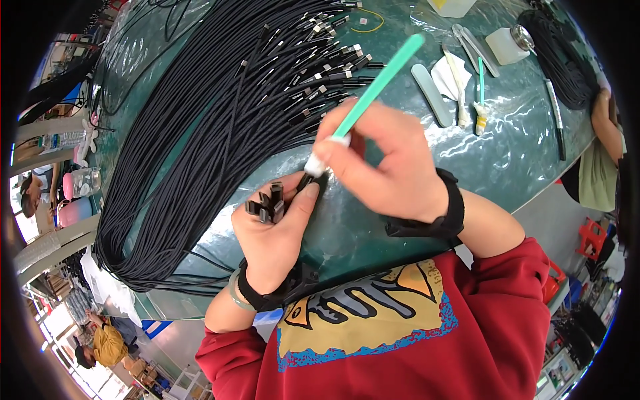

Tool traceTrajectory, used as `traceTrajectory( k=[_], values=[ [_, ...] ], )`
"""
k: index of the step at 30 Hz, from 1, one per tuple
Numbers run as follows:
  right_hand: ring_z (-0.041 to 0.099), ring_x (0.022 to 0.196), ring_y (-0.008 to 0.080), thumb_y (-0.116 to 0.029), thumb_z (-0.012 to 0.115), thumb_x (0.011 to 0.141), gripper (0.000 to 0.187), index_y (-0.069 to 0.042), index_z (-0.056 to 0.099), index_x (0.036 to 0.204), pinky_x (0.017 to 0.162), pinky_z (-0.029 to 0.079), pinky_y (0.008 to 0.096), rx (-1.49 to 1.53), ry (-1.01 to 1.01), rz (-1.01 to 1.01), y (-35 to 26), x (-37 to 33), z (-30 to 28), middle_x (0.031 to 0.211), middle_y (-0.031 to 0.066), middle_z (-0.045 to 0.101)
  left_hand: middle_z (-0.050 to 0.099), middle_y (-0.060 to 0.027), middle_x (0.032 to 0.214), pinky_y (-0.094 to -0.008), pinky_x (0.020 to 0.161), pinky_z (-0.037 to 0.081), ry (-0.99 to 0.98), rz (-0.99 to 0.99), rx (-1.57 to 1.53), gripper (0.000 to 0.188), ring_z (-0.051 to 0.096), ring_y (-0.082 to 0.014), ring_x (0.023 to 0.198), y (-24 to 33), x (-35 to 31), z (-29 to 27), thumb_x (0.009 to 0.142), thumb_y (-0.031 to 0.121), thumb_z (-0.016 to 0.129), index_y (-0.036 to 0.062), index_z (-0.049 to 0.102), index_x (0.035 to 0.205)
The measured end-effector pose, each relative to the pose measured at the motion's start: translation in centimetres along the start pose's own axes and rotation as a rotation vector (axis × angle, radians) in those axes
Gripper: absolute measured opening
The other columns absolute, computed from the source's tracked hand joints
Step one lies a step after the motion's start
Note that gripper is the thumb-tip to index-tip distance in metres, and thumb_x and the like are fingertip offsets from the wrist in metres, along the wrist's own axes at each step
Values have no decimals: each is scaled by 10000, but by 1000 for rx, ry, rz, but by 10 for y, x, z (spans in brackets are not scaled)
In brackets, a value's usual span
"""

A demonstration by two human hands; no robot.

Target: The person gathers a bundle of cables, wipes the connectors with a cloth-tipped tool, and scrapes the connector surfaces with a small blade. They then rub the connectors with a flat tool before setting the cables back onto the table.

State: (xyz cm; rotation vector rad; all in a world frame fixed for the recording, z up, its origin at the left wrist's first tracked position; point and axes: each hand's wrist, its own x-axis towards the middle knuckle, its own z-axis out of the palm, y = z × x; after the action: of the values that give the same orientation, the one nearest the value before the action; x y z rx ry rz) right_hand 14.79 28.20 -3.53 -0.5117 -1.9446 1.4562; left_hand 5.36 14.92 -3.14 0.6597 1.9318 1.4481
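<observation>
My left hand (270, 247) is closed around several black cable connectors (268, 204), whose ends stick up out of the fist. One more connector is pinched between its thumb and forefinger. In my right hand (400, 167) is a green-handled swab (381, 81), gripped low near its white wrapped tip. That tip meets the pinched connector, which it partly covers. Beyond both hands lies a large bundle of black cables (167, 140), curving from the near left to the far middle. Their connector ends (320, 90) are heaped just past my right hand.
On the green table (493, 173) at right lie a grey flat strip (432, 95), tweezers (477, 50), a crumpled white cloth (450, 77), another swab (481, 100) and a pen (555, 120). A clear bottle (508, 45) stands behind them. Another person's arm (605, 127) rests at the right edge.
</observation>
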Motion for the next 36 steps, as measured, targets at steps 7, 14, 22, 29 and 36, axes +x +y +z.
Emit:
traceTrajectory(
  k=[7, 14, 22, 29, 36],
  values=[
    [470, 512, 48, -44, 580, 756, 49, -22, 551, 788, 459, 355, 179, 15, 3, -93, 0, -2, -3, 660, 14, 537, 575, -3, 688, -157, 510, 373, -13, 9, 16, 160, 456, -18, 572, 1, -1, 2, 717, -15, 634, -45, 611, 873],
    [474, 532, 50, -57, 585, 756, 61, -35, 553, 803, 465, 366, 193, 57, -27, -217, 7, -4, 1, 672, 10, 532, 479, 22, 576, -170, 405, 248, -205, -197, -332, 157, 364, -28, 465, -1, 7, -1, 767, 50, 589, -56, 581, 882],
    [488, 512, 104, -67, 574, 759, 59, -22, 540, 776, 469, 380, 236, 83, 12, -89, 4, 0, -7, 646, 41, 525, 365, 36, 506, -190, 376, 195, -321, -306, -492, 243, 294, -45, 413, 3, 5, -6, 816, 131, 530, -64, 529, 960],
    [526, 515, 236, -216, 562, 767, 216, -3, 542, 739, 488, 397, 327, -486, -292, 165, 14, -3, -50, 567, 124, 531, 439, 16, 576, -190, 435, 274, -578, -392, -640, 246, 361, -54, 477, 8, 10, -16, 839, 146, 483, -48, 513, 989],
    [563, 598, 272, -243, 581, 744, 247, -4, 532, 782, 533, 425, 330, -1009, 123, 153, 16, 18, -111, 643, 145, 566, 580, -58, 918, -211, 699, 348, -239, -55, -439, 175, 440, -60, 712, 7, 5, -6, 811, 120, 531, -9, 555, 927]
  ],
)
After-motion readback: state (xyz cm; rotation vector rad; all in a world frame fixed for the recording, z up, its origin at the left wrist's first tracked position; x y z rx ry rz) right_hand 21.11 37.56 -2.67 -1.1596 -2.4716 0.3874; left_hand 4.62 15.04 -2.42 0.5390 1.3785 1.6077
